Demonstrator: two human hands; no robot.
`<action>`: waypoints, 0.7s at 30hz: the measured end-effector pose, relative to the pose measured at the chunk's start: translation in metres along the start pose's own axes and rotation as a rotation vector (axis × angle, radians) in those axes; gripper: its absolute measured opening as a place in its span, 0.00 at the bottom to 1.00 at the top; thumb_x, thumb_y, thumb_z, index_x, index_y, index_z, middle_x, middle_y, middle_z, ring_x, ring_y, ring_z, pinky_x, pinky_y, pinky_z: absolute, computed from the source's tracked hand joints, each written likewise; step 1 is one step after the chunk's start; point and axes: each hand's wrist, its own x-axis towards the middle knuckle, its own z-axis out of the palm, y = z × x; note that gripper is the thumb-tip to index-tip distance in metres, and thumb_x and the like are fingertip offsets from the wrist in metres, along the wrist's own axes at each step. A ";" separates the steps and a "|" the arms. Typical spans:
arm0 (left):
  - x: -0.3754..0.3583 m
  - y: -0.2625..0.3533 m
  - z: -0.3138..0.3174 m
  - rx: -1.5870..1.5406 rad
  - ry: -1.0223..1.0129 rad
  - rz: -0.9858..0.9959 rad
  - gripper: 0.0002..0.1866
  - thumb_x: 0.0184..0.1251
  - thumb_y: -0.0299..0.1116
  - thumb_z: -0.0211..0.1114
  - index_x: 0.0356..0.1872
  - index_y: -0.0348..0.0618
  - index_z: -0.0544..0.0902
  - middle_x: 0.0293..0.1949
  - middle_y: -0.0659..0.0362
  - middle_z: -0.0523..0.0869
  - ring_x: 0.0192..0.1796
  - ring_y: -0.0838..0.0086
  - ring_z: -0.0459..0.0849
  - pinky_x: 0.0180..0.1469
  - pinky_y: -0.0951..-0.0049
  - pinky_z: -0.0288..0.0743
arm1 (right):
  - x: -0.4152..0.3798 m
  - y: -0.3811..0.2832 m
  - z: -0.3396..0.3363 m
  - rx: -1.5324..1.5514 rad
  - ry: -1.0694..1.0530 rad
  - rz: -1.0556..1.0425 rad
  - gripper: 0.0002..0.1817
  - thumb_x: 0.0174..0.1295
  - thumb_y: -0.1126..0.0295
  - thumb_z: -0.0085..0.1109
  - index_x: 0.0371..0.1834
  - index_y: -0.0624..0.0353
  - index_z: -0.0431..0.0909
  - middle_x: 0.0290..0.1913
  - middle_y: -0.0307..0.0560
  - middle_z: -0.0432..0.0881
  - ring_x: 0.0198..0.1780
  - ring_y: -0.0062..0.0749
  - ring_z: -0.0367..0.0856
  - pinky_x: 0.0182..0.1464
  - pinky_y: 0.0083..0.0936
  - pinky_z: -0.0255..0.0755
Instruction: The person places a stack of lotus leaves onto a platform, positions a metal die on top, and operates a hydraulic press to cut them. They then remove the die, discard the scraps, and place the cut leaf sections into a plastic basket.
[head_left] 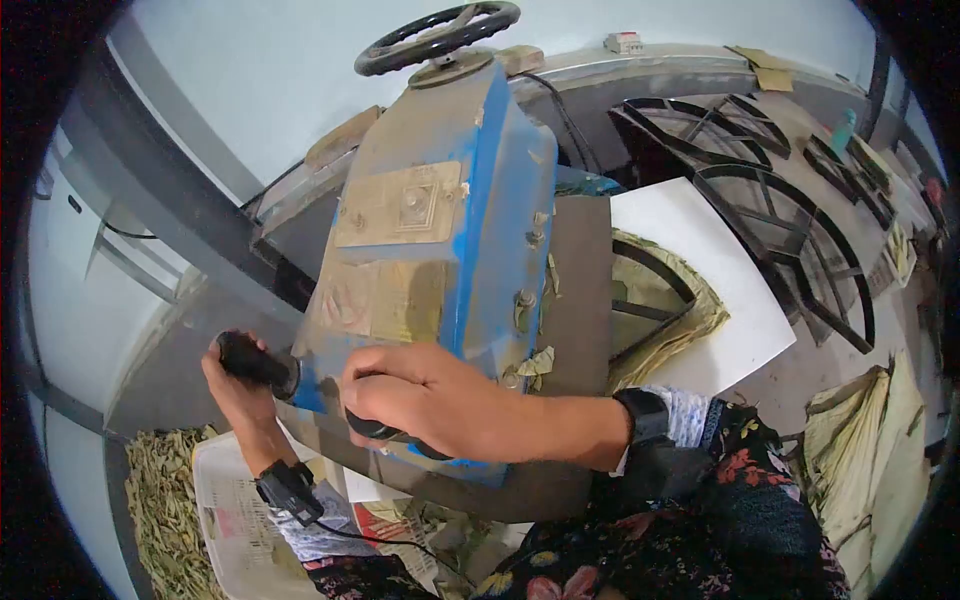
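A dusty blue machine (500,230) stands in front of me, with worn plates and labels on its top face. My left hand (238,395) is wrapped around a black cylindrical handle (252,362) at the machine's near left side. Across the machine's near end reaches my right arm, and my right hand (425,385) is closed on a rounded black knob (370,428), most of it hidden under the fingers. A black handwheel (440,38) sits on top at the machine's far end.
Right of the machine, a white board (740,320) bears layered dry leaves (690,320) and a black frame (650,310). More black metal frames (830,260) lie beyond. A white plastic basket (215,500) and shredded leaves (165,520) are at lower left; leaf sheets (850,430) lie at right.
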 end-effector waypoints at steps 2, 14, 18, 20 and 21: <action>-0.005 -0.002 0.004 0.011 0.050 -0.014 0.17 0.63 0.42 0.51 0.39 0.36 0.74 0.33 0.52 0.78 0.35 0.65 0.76 0.39 0.68 0.73 | -0.003 0.003 0.001 0.001 0.023 -0.015 0.11 0.65 0.69 0.43 0.28 0.64 0.69 0.27 0.40 0.73 0.30 0.20 0.68 0.37 0.21 0.64; -0.017 -0.015 0.002 -0.032 0.081 -0.054 0.17 0.65 0.42 0.50 0.42 0.37 0.74 0.34 0.52 0.77 0.36 0.66 0.76 0.40 0.69 0.74 | -0.010 0.030 0.006 0.025 0.169 -0.077 0.12 0.66 0.69 0.45 0.28 0.64 0.70 0.26 0.39 0.73 0.31 0.20 0.69 0.38 0.21 0.64; -0.016 -0.018 -0.004 -0.011 0.039 -0.073 0.17 0.65 0.42 0.51 0.43 0.38 0.74 0.35 0.53 0.77 0.36 0.66 0.76 0.41 0.70 0.75 | -0.009 0.036 0.006 0.019 0.181 -0.088 0.12 0.66 0.68 0.45 0.28 0.64 0.71 0.26 0.39 0.73 0.32 0.20 0.69 0.38 0.21 0.64; -0.018 -0.019 -0.003 0.002 0.042 -0.069 0.17 0.65 0.42 0.51 0.43 0.37 0.74 0.35 0.53 0.77 0.36 0.66 0.77 0.41 0.71 0.75 | -0.009 0.036 0.005 -0.028 0.219 -0.088 0.13 0.66 0.67 0.45 0.29 0.65 0.72 0.26 0.38 0.73 0.32 0.20 0.69 0.37 0.21 0.64; -0.018 -0.019 -0.003 -0.004 0.024 -0.076 0.17 0.65 0.42 0.51 0.42 0.37 0.74 0.35 0.53 0.77 0.36 0.66 0.77 0.41 0.71 0.75 | -0.009 0.035 0.005 -0.029 0.219 -0.088 0.13 0.66 0.67 0.45 0.29 0.65 0.72 0.26 0.38 0.73 0.32 0.20 0.69 0.37 0.21 0.64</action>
